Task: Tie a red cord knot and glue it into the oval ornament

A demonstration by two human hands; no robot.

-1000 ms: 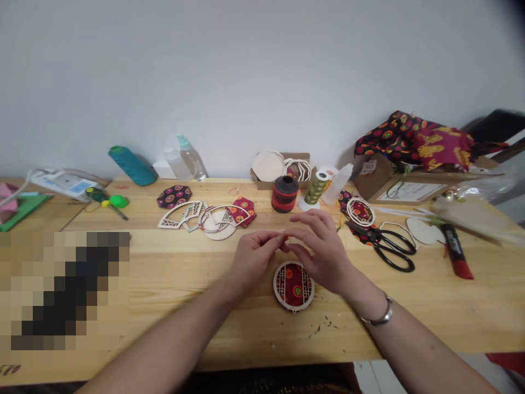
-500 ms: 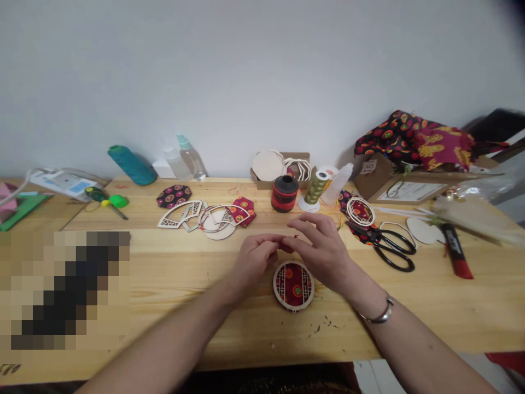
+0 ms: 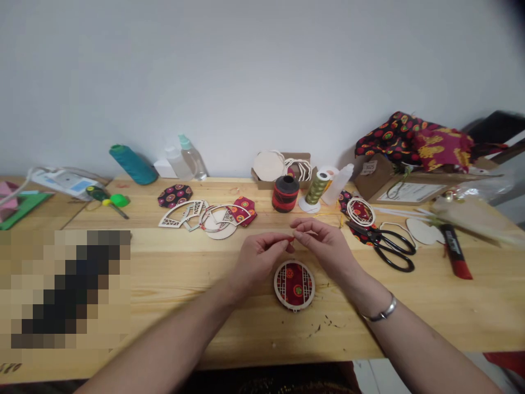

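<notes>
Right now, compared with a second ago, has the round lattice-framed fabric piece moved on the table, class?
No. Judged against the red thread spool, the round lattice-framed fabric piece shows no shift either way on the wooden table.

Craft workspace, we'd say; home or small workshop, we can't tell. We see: wooden table (image 3: 184,328) against pale wall (image 3: 246,65), red thread spool (image 3: 285,198), teal thread cone (image 3: 133,165), black-handled scissors (image 3: 376,236), patterned fabric (image 3: 394,137) on cardboard box (image 3: 369,181), wooden cut-outs (image 3: 268,166), round fabric-filled frame (image 3: 294,285), squeeze bottle (image 3: 339,183).
</notes>
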